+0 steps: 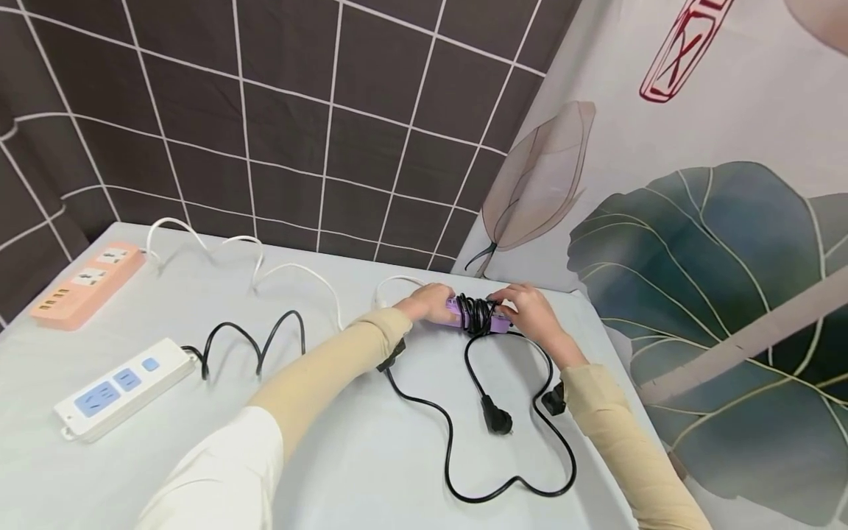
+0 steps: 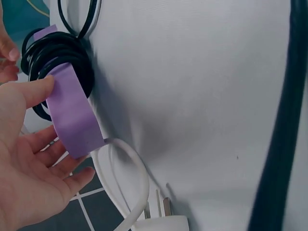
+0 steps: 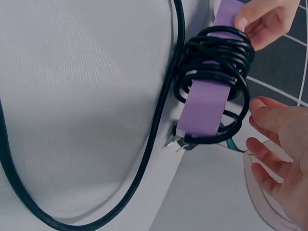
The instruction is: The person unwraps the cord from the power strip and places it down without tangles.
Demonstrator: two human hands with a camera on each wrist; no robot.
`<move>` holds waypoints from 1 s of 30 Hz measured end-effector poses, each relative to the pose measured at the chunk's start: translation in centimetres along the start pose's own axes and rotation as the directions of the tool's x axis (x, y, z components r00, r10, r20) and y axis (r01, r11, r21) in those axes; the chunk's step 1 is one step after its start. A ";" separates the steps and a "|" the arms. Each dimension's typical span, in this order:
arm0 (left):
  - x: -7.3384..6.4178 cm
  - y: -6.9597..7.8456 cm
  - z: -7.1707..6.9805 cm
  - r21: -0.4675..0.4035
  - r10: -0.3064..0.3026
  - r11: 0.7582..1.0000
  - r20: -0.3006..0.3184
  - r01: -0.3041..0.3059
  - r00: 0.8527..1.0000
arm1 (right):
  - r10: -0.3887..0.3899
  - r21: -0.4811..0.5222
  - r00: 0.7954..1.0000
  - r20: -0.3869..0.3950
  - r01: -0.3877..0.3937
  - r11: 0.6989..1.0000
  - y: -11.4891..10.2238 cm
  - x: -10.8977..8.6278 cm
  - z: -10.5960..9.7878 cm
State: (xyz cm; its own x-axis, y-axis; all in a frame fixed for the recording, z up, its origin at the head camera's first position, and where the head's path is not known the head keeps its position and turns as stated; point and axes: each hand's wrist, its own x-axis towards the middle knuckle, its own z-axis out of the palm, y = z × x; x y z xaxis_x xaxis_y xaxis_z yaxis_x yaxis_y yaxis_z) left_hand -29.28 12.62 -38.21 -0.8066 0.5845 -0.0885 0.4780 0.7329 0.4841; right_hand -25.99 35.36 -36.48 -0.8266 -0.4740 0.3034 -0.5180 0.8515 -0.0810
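Observation:
In the head view, a purple power strip (image 1: 501, 323) has a black cable (image 1: 474, 315) wound in several turns round its middle. My left hand (image 1: 433, 302) grips the strip's left end, the thumb on one face and the fingers behind, as the left wrist view shows on the purple strip (image 2: 77, 113). At the other end, my right hand (image 3: 284, 149) has its fingers spread and loosely bent beside a slack cable loop (image 3: 244, 106). Its fingertips are at the loop; whether they touch it I cannot tell. Metal prongs (image 3: 172, 140) show by the strip's lower end.
Left on the table (image 1: 371, 456) lie a pink power strip (image 1: 93, 283) with a white cord (image 1: 298, 266) and a white-and-blue strip (image 1: 126, 389) with a black cord. A black plug (image 1: 497, 417) lies before my hands, within a long cable loop (image 1: 450, 449). A white plug (image 2: 161, 224) is near the strip.

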 end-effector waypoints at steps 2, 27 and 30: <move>0.0 0.0 0.1 -0.001 -0.005 1.000 -0.008 0.005 1.000 | -0.014 -0.014 1.000 0.005 0.014 1.000 -0.2 0.1 0.0; -0.2 0.1 0.9 -0.047 -0.052 0.998 -0.022 0.051 0.998 | -0.189 -0.115 0.982 -0.027 0.184 0.976 0.7 -0.1 1.1; -0.3 0.2 1.0 -0.024 -0.062 0.998 -0.031 0.061 0.998 | -0.194 -0.099 0.981 -0.030 0.190 0.977 0.8 -0.3 1.2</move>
State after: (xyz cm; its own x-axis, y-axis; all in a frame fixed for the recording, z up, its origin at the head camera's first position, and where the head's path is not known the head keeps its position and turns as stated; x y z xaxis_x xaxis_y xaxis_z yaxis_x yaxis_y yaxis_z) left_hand -28.55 12.94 -38.90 -0.8451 0.5269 -0.0910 0.4192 0.7585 0.4989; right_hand -26.40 35.89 -37.78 -0.7036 -0.6233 0.3413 -0.6413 0.7639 0.0729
